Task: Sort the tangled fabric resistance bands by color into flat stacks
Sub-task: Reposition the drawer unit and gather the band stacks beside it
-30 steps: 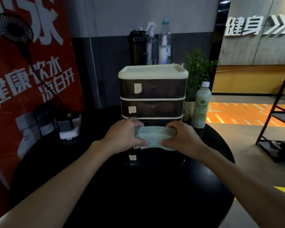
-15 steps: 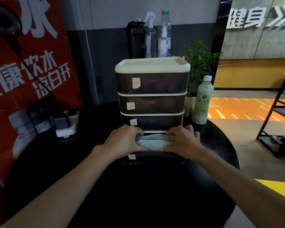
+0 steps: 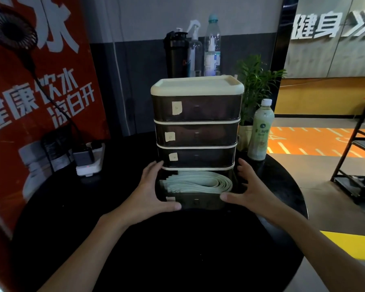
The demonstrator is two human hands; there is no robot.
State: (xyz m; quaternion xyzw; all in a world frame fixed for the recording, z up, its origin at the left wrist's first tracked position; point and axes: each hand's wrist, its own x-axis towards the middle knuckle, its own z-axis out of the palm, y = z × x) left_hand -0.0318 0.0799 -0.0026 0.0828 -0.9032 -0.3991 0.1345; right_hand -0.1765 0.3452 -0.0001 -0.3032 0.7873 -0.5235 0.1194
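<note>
Stack of pale-green fabric bands [image 3: 198, 183], flat loops, in smoky plastic drawer [image 3: 195, 202]

- Round black table [image 3: 177, 249], dark top, dim light.
- Middle, toward the far edge: four-tier drawer unit [image 3: 196, 114] stands upright, with a cream lid and dark fronts. The lowest drawer is drawn out toward the viewer.
- Left: white power strip [image 3: 89, 166] with a dark adapter plugged in and a small red light.
- Right, near the unit: pale green bottle [image 3: 260, 133], capped and upright.
- Behind the bottle: potted plant [image 3: 257, 81].
</note>
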